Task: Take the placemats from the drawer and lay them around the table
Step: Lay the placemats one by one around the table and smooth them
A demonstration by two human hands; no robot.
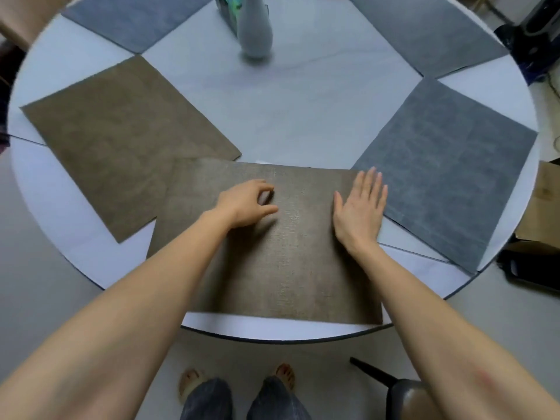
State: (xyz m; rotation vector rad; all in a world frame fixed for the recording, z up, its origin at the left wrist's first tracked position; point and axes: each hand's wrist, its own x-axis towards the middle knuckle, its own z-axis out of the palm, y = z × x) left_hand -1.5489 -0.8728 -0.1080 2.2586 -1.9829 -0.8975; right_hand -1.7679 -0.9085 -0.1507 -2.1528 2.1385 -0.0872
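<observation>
The person stands at the round white bench (272,122), both arms reaching over its near edge. A brown placemat (272,268) lies flat there, its long axis running left to right along the edge; its far left corner lies over a second brown placemat (121,140), which is turned diagonally. The right hand (359,210) lies flat on the near mat with straight fingers and holds nothing. The left hand (245,204) rests on it with loosely curled fingers, gripping nothing. Three grey-blue placemats (448,171) lie further round. A pale vase (255,28) stands near the middle.
</observation>
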